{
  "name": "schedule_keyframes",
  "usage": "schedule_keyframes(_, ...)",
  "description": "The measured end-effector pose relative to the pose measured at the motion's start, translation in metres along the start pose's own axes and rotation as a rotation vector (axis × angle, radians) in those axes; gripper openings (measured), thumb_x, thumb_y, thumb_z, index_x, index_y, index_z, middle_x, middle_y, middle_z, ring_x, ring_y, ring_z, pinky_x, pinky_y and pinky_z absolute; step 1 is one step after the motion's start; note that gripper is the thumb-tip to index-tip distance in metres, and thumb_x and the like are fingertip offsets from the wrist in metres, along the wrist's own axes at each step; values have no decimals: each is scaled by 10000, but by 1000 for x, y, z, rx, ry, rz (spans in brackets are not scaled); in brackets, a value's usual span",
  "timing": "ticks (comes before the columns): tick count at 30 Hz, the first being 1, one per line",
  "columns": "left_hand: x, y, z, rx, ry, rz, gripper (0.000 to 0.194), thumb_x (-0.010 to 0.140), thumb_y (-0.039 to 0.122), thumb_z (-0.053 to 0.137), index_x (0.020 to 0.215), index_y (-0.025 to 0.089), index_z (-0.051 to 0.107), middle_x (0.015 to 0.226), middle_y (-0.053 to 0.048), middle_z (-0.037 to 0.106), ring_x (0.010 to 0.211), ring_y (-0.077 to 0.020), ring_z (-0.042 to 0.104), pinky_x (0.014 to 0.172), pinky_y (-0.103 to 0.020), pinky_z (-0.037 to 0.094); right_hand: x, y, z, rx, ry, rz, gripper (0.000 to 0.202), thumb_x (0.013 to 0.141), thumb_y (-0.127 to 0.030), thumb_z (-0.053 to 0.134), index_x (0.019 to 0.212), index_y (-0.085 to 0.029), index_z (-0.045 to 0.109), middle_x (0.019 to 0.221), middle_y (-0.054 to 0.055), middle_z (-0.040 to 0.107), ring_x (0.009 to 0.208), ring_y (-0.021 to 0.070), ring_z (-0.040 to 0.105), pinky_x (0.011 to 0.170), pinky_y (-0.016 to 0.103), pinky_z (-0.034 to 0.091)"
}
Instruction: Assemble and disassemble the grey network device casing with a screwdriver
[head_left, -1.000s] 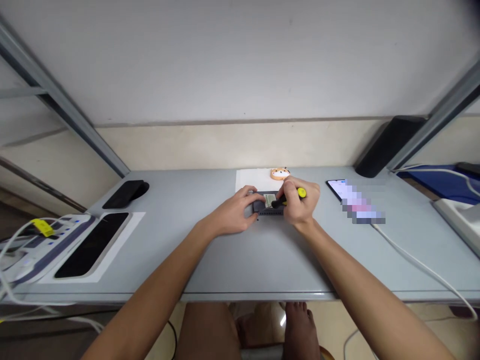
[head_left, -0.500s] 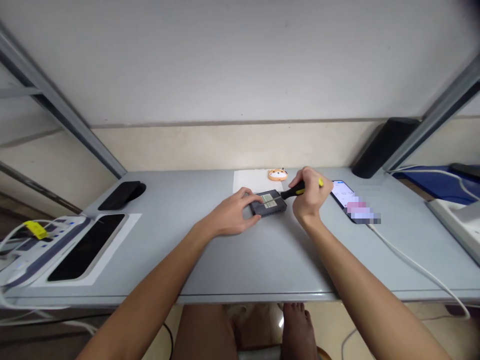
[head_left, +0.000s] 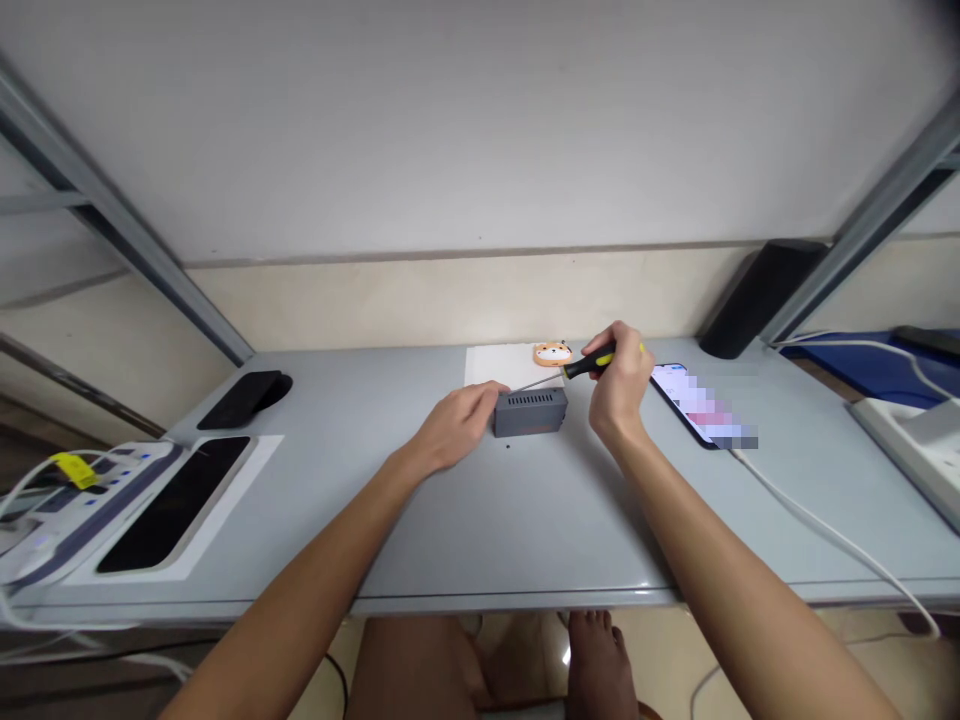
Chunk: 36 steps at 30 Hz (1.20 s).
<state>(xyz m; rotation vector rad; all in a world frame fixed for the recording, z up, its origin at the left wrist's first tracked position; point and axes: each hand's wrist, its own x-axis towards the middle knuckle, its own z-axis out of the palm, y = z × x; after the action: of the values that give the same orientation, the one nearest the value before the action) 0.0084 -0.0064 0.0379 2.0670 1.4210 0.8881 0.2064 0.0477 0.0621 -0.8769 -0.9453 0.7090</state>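
Note:
A small dark grey vented box point(head_left: 529, 418) is tipped up on the desk, its slotted side towards me. My left hand point(head_left: 463, 418) grips its left end, thumb and fingers closed on it. In my right hand point(head_left: 624, 385) is a black and yellow screwdriver point(head_left: 581, 367), held by the handle. The thin shaft points left over the box's top, and its tip ends near my left fingertips; whether it touches the box I cannot tell. A tiny dark piece, perhaps a screw point(head_left: 508, 447), lies in front of the box.
Behind the box are a white sheet point(head_left: 484, 364) and an orange animal-faced case point(head_left: 552, 354). A lit phone point(head_left: 686, 405) with a white cable point(head_left: 817, 530) lies right, before a black cylinder point(head_left: 761, 300). Left are a dark phone point(head_left: 176, 505), a power strip point(head_left: 97, 510) and a black stand point(head_left: 240, 398).
The box has been tilted up, so its slotted side shows instead of the labelled face. The screwdriver has lifted off that face, and a tiny dark piece now shows on the desk.

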Motion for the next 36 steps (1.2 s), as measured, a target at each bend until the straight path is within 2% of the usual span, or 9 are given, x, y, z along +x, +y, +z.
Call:
schedule_keyframes(2,1,-1,0,-25,48,-17,445,1083,349,289,1089,239,720,1108,-53,781,1030,-241,704,979,-399,551,-2,0,1,-19,-52,-7,428,913,-394,548,524,-217,573,519,7,539,449,110,487,412,236,371)
schedule_keyframes(5,3,-3,0,-53,134,-24,420,1076,335,305,1051,223,709,1038,-56,762,993,-228,693,971,-384,555,-4,0,2,-34,-97,-18,455,929,-406,566,520,-210,592,524,12,554,438,103,491,422,236,387)
schedule_keyframes(9,4,-3,1,-67,196,42,376,1063,293,334,971,214,689,1029,-63,747,959,-212,675,948,-369,555,-4,1,2,-34,-67,-3,448,934,-398,571,531,-206,608,537,22,584,467,111,524,434,239,397)
schedule_keyframes(12,3,-2,2,-53,193,92,339,1057,291,368,956,218,683,1023,-60,738,964,-212,666,901,-357,549,-3,1,2,-43,-38,9,456,946,-425,567,547,-208,607,543,20,590,487,119,548,447,244,408)
schedule_keyframes(16,2,-3,3,-32,176,141,228,1007,232,445,959,218,668,981,-44,718,890,-193,639,821,-332,527,-4,-1,3,-42,-68,15,483,962,-456,559,542,-218,582,526,6,557,453,116,523,439,253,402)
schedule_keyframes(27,4,-9,4,-48,211,221,160,957,172,499,942,216,652,920,-31,700,799,-173,594,792,-325,522,-5,-2,2,-98,-81,7,533,966,-555,535,559,-216,592,559,11,565,500,119,532,468,254,411)
schedule_keyframes(36,3,-8,5,-54,229,235,161,948,163,511,928,217,662,902,-29,692,788,-171,595,791,-328,532,-7,-6,3,-116,-74,68,482,931,-490,540,539,-215,600,580,26,581,545,127,543,504,257,423)
